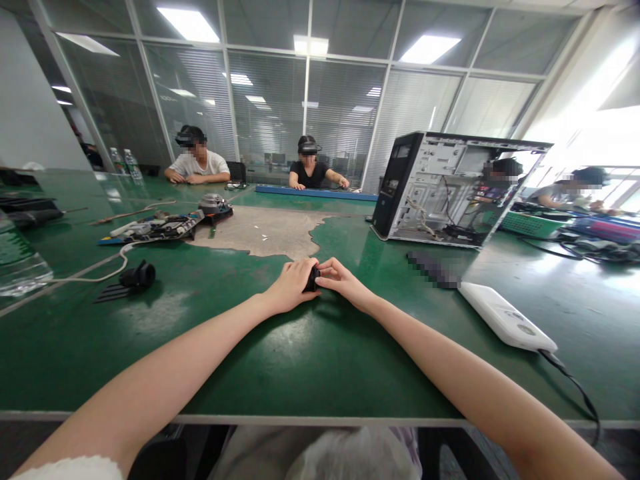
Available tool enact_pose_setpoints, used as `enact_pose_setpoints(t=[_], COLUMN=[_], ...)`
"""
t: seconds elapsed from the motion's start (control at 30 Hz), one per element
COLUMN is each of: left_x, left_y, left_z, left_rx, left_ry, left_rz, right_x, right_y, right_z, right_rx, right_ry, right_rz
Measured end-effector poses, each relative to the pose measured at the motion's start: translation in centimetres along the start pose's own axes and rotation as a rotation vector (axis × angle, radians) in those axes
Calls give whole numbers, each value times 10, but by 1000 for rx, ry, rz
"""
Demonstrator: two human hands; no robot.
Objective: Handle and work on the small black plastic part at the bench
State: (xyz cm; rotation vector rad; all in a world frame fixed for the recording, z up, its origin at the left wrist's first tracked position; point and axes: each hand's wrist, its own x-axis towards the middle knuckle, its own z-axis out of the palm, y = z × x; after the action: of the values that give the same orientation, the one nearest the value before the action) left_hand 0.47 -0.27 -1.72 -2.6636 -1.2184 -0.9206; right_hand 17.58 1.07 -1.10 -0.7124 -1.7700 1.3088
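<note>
A small black object (312, 280) is held between my two hands, low over the green table (280, 360) near the middle of the view. My left hand (291, 285) wraps round its left side with the fingers bent over the top. On the other side, my right hand (344, 281) pinches its right edge between thumb and fingers. Most of the object is hidden by the fingers. To the left on the table lies a black round part with several flat prongs (136, 277).
An open computer case (400, 193) stands at the right behind a white power bank (507, 317) with a cable. Circuit boards (155, 228) lie back left, beside a bare grey patch (265, 230). A bottle (20, 260) is far left. People sit across and at the right.
</note>
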Motion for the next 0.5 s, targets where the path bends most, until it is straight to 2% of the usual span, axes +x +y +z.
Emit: enact_pose_setpoints(t=[0.2,0.4,0.5], left_x=[0,0,0], left_y=[-1,-1,-1], left_z=[1,1,1], left_rx=[4,12,13], left_ry=[1,-3,0], left_rz=[8,18,20], right_x=[2,4,4], right_y=[0,2,3], right_z=[4,3,1], right_rx=[23,-9,-9], right_ry=[43,84,54], right_rz=[-10,72,56])
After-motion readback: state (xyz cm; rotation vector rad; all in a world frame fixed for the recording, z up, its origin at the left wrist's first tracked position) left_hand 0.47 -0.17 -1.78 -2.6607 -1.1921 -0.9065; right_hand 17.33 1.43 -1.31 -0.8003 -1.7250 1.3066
